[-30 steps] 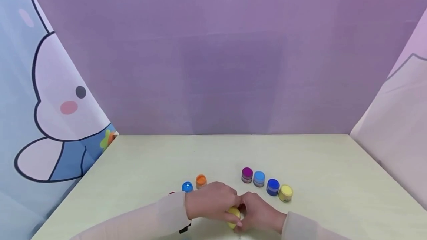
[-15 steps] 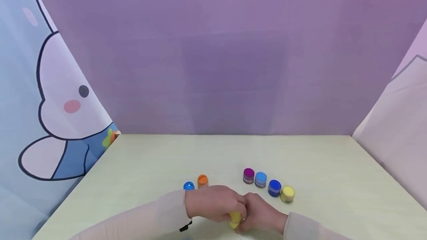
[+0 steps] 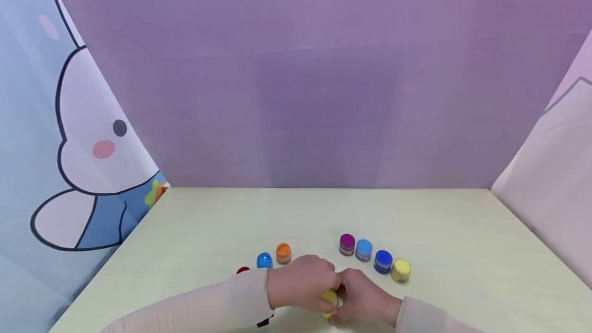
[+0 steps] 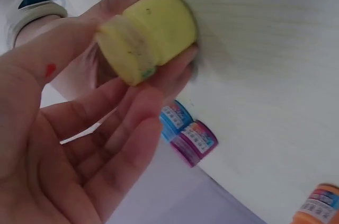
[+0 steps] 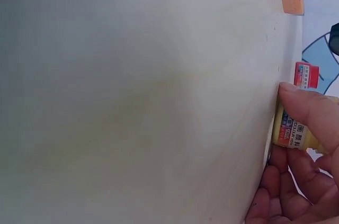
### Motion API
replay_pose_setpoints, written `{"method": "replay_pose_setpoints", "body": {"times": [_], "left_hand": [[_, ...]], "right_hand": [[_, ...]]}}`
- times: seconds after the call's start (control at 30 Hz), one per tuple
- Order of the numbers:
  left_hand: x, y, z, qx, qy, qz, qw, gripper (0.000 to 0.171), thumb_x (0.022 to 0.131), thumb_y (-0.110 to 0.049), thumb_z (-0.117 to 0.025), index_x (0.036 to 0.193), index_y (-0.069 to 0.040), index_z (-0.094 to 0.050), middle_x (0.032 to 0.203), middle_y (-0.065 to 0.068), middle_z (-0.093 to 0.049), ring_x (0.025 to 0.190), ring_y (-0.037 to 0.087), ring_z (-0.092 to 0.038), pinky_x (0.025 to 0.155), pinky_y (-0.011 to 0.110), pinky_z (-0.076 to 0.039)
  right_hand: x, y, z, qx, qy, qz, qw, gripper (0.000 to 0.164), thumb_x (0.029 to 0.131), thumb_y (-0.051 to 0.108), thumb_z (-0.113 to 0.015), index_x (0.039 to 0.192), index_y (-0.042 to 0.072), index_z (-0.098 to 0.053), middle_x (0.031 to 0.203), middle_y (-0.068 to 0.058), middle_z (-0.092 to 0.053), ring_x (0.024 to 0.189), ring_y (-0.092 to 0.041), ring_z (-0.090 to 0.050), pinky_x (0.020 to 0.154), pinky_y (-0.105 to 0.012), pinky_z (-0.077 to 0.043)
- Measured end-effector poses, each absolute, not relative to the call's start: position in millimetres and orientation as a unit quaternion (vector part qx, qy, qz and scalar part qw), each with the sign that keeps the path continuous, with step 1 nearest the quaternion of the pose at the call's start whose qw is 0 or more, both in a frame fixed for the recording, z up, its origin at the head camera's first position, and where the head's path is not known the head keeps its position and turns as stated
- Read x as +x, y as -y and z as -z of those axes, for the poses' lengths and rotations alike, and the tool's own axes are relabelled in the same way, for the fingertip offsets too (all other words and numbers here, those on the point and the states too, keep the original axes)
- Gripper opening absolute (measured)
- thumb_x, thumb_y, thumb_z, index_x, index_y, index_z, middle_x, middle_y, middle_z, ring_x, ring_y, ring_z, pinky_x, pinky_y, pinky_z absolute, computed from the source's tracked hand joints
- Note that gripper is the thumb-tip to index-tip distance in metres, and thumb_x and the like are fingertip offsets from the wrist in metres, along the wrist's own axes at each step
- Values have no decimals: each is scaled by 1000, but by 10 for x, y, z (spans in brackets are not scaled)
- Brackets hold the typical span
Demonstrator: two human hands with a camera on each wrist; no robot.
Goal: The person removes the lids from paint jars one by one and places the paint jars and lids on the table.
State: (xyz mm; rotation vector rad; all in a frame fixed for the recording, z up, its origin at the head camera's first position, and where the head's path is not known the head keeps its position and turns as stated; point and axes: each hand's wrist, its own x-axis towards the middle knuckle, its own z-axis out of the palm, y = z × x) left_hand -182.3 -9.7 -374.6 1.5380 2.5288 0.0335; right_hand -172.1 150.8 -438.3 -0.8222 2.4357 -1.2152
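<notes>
Both hands meet at a small yellow paint jar (image 3: pixel 329 298) low in the head view, near the front of the table. My left hand (image 3: pixel 302 282) pinches the jar's lid end between thumb and fingers, as the left wrist view shows on the yellow lid (image 4: pixel 119 49). From the other side my right hand (image 3: pixel 365 298) grips the labelled body, its thumb lying along the label (image 5: pixel 292 128) in the right wrist view. The jar is tilted in the left wrist view. Parts of it are hidden behind the fingers.
Right of centre stand a purple jar (image 3: pixel 347 244), a light blue jar (image 3: pixel 364 250), a dark blue jar (image 3: pixel 383 261) and another yellow jar (image 3: pixel 401 270). Beyond my left forearm are an orange jar (image 3: pixel 283 253), a blue jar (image 3: pixel 264 261) and a partly hidden red one (image 3: pixel 243 270).
My left hand has turned about the jar's lid and back, its thumb and fingers shifting, while my right hand keeps its hold. The whole scene has shifted slightly right in the head view.
</notes>
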Motion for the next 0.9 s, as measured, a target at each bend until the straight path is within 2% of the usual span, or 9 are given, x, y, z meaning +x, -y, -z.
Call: {"method": "replay_pose_setpoints", "body": {"times": [0.1,0.2,0.3,0.4,0.57,0.8,0.9], "left_hand": [[-1805,119,3759,515,-853,-20,80,26,77,-43,-67,93,-22,-66,66,-16,-48,58,-2,-41,57,9,-33],[-1794,159,3753,545,-835,-30,75,31,75,-42,-68,99,-23,-65,77,-17,-54,65,-5,-43,62,7,-33],[-1791,203,3734,588,-805,-26,71,34,73,-33,-73,104,-24,-63,92,-17,-58,77,-8,-46,71,7,-34],[-1799,224,3721,618,-783,-18,68,36,72,-20,-76,106,-24,-63,98,-18,-59,85,-8,-47,77,8,-34],[-1817,217,3728,633,-772,-19,63,36,72,-6,-74,103,-21,-66,94,-17,-61,84,-10,-49,77,8,-35],[-1830,180,3730,637,-769,-5,54,31,72,-3,-72,96,-21,-66,89,-16,-59,78,-8,-47,73,7,-35],[-1825,164,3730,629,-776,4,49,26,73,-7,-73,94,-20,-65,85,-16,-58,74,-7,-45,71,6,-34]], "right_hand": [[-1703,-1507,4381,-281,-850,420,152,28,60,19,-81,84,20,-66,68,13,-57,60,-4,-47,59,-21,-42],[-1678,-1504,4385,-271,-843,434,166,28,61,19,-81,85,19,-66,69,12,-58,62,-5,-48,60,-21,-43],[-1655,-1492,4390,-262,-831,456,180,27,63,17,-81,86,18,-66,72,10,-61,64,-7,-53,63,-22,-46],[-1646,-1483,4388,-258,-827,467,178,27,63,15,-81,86,16,-67,74,10,-63,66,-9,-57,65,-23,-48],[-1654,-1477,4371,-255,-834,458,173,25,62,13,-80,83,16,-67,72,9,-63,63,-9,-56,64,-24,-48],[-1686,-1490,4344,-259,-844,439,165,27,62,15,-81,84,16,-67,72,11,-63,62,-8,-56,63,-24,-48],[-1694,-1498,4339,-258,-851,429,158,29,60,16,-82,84,16,-66,71,11,-62,62,-8,-55,63,-25,-48]]}}
